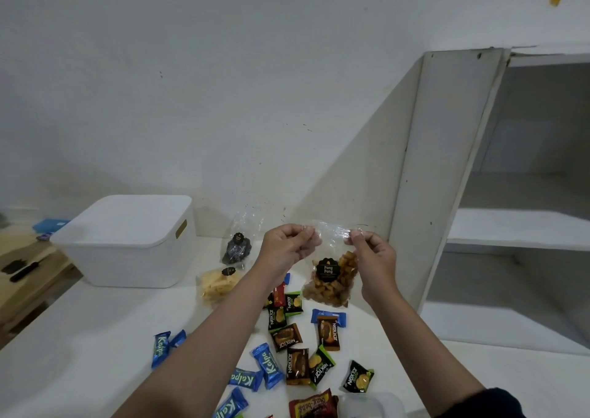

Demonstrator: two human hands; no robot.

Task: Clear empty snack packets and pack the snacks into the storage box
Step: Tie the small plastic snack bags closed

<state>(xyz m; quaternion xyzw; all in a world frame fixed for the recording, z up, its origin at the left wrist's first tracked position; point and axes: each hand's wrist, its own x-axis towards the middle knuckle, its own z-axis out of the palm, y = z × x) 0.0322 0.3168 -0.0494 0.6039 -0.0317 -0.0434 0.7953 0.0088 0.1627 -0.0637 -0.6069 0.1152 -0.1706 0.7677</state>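
A clear bag of brown fried snacks (332, 277) with a black "Pang Pang" label hangs above the white table (95, 337). My left hand (287, 245) pinches the bag's top left corner and my right hand (373, 251) pinches its top right corner. The white storage box (127, 242) stands lidded at the left rear. Behind my left arm lie a bag of dark snacks (238, 248) and a bag of pale yellow chips (218, 283). Several small blue Kalpa packets (266, 365) and brown and green Nextar packets (327, 333) are scattered on the table below my hands.
A white open shelf unit (479, 194) stands at the right, its side panel close to my right hand. A wooden surface (28, 274) with dark objects sits at far left. A clear plastic container (370, 405) and a red-brown packet (313, 403) lie at the bottom edge.
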